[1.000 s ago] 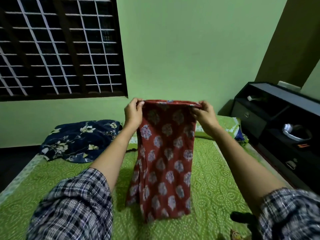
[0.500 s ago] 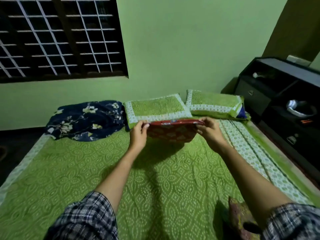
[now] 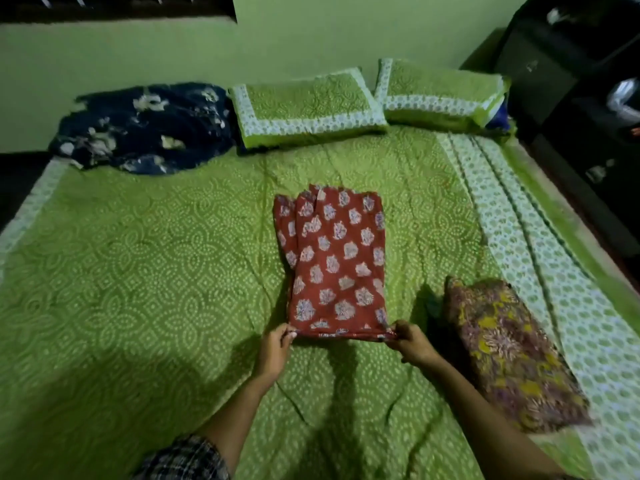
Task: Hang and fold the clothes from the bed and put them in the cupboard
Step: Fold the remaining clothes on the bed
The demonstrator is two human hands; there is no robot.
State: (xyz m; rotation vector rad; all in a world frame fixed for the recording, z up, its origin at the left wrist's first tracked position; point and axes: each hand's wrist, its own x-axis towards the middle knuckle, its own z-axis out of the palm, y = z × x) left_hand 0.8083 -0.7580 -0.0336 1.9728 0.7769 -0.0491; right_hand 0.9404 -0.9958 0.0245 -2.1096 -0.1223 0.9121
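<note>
A folded rust-red cotton garment with pale flower prints (image 3: 332,261) lies flat on the green patterned bed (image 3: 138,271). The left hand (image 3: 273,351) and the right hand (image 3: 410,342) pinch the garment's near corners, fingers clamped on the hem, their tips partly hidden. Just right of the garment lies a purple-and-yellow floral cloth (image 3: 509,351). Far right of it, a black cupboard (image 3: 540,74) is cut off and blurred.

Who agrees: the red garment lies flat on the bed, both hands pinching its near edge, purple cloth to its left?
No. The head view shows the purple cloth right of the red garment, not left. Otherwise right: flat on the bed, left hand and right hand pinching its near edge.
</note>
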